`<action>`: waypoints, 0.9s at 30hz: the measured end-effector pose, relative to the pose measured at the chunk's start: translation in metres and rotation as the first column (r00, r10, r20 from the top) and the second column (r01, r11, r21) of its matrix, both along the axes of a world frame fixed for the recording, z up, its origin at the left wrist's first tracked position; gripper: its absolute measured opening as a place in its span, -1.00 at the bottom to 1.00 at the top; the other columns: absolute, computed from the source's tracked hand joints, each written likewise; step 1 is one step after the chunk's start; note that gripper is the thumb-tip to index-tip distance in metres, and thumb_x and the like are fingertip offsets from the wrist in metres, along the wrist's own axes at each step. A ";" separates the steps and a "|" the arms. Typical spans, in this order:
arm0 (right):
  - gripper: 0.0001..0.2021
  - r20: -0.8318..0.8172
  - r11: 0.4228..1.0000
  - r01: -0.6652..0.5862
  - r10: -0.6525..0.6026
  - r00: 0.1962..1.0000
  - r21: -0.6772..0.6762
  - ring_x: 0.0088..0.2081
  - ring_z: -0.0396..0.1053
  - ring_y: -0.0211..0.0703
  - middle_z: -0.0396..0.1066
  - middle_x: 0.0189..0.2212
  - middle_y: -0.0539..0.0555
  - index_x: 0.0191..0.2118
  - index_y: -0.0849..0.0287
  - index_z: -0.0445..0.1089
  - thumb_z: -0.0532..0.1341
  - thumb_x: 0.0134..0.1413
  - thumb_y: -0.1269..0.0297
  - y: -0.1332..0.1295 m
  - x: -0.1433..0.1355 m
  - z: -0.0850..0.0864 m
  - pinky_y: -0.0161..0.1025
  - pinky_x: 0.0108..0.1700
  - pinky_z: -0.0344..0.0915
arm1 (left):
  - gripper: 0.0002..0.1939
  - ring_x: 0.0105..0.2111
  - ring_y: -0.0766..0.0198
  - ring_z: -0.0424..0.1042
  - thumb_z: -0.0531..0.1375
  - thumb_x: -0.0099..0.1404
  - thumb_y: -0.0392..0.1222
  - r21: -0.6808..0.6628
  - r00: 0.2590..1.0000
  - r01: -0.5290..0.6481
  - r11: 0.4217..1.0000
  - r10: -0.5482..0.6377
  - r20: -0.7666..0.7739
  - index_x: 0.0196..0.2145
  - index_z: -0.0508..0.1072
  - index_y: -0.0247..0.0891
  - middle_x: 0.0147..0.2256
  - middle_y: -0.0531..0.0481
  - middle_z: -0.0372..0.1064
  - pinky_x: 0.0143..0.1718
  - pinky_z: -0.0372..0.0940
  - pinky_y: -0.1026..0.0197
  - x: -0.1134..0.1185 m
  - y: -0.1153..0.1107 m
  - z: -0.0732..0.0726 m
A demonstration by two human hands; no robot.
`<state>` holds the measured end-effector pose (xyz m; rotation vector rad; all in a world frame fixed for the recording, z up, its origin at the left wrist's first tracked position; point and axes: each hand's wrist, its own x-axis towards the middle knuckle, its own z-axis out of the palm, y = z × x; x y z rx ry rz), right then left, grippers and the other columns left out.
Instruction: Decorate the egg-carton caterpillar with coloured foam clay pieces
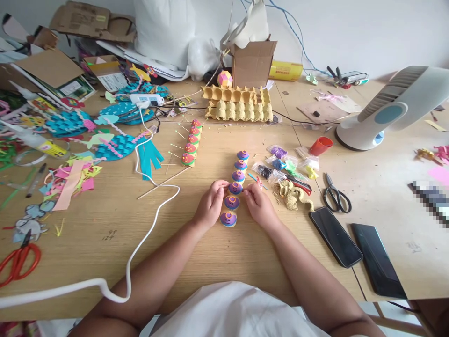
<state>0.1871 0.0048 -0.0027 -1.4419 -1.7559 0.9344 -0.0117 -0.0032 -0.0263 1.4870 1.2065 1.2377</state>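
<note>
A strip of egg-carton cups (232, 202) runs away from me down the middle of the table, its domes covered in purple and blue clay with orange rings and small dark marks. My left hand (211, 200) is closed at the strip's left side, fingertips at the fourth dome from the far end. Opposite it, my right hand (258, 204) has its fingers curled against the right side. Both hands appear to grip the strip's edges. Further back on the left stands a second strip (190, 148) with red and green domes, and pins with pale heads stick out beside it.
Bags of coloured clay (290, 165), a utility knife (298, 184), carton scraps (291, 195), scissors (336, 195) and a phone (336, 236) lie right. A white cable (154, 224) crosses the left side. Egg cartons (242, 111) stand behind; a white fan (382, 112) stands far right.
</note>
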 end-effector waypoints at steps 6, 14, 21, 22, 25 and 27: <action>-0.81 0.018 1.000 -0.001 0.000 1.000 0.013 -0.38 0.31 -0.14 0.39 -0.42 -0.01 -0.24 0.07 0.29 0.07 0.35 0.10 0.003 0.001 0.001 -0.22 -0.29 0.16 | -0.50 0.15 0.02 0.52 -0.03 0.56 0.20 -0.032 1.000 0.020 0.999 -0.019 0.016 0.15 0.38 -0.22 0.12 -0.27 0.48 0.05 0.53 -0.03 0.000 -0.001 -0.002; -0.83 0.059 1.000 0.015 -0.015 0.998 0.001 -0.39 0.32 -0.14 0.42 -0.41 0.00 -0.22 0.07 0.33 0.08 0.35 0.14 0.002 0.003 0.009 -0.22 -0.30 0.16 | -0.56 0.09 0.08 0.53 -0.06 0.59 0.11 0.050 0.997 -0.009 0.999 0.013 -0.071 0.15 0.39 -0.21 0.11 -0.26 0.47 0.01 0.52 0.02 0.000 -0.001 -0.001; -0.77 -0.320 0.994 0.073 -0.095 0.943 -0.082 -0.44 0.25 -0.20 0.37 -0.46 -0.01 -0.27 0.10 0.40 0.28 0.21 0.04 0.001 0.002 0.014 -0.23 -0.36 0.17 | -0.78 -0.01 0.18 0.48 0.08 0.55 -0.14 0.378 0.945 -0.081 0.922 0.192 -0.266 0.02 0.47 -0.20 -0.02 -0.16 0.49 -0.11 0.44 0.18 -0.001 -0.002 0.017; -0.73 -0.425 0.991 0.038 -0.088 0.901 -0.125 -0.42 0.26 -0.21 0.40 -0.43 0.00 -0.26 0.11 0.41 0.32 0.17 0.01 0.001 0.000 0.016 -0.24 -0.36 0.19 | -0.80 0.00 0.18 0.48 0.10 0.54 -0.17 0.406 0.944 -0.074 0.911 0.196 -0.267 0.00 0.48 -0.20 -0.02 -0.15 0.49 -0.13 0.44 0.19 0.000 -0.002 0.019; -0.64 -0.606 0.974 -0.042 -0.103 0.789 -0.221 -0.45 0.21 -0.28 0.39 -0.44 -0.03 -0.28 0.11 0.42 0.42 0.06 -0.06 -0.002 -0.004 0.019 -0.28 -0.39 0.17 | -0.84 -0.02 0.19 0.49 0.15 0.51 -0.22 0.469 0.940 -0.037 0.882 0.190 -0.283 -0.04 0.50 -0.19 -0.06 -0.14 0.49 -0.18 0.45 0.21 0.001 -0.005 0.022; -0.61 -0.650 0.966 -0.068 -0.114 0.751 -0.248 -0.49 0.15 -0.32 0.38 -0.47 -0.05 -0.31 0.12 0.42 0.45 0.03 -0.09 -0.003 -0.006 0.020 -0.29 -0.42 0.12 | -0.85 -0.04 0.18 0.49 0.17 0.49 -0.23 0.503 0.935 -0.007 0.864 0.184 -0.303 -0.05 0.52 -0.18 -0.09 -0.13 0.50 -0.15 0.46 0.18 0.002 -0.006 0.023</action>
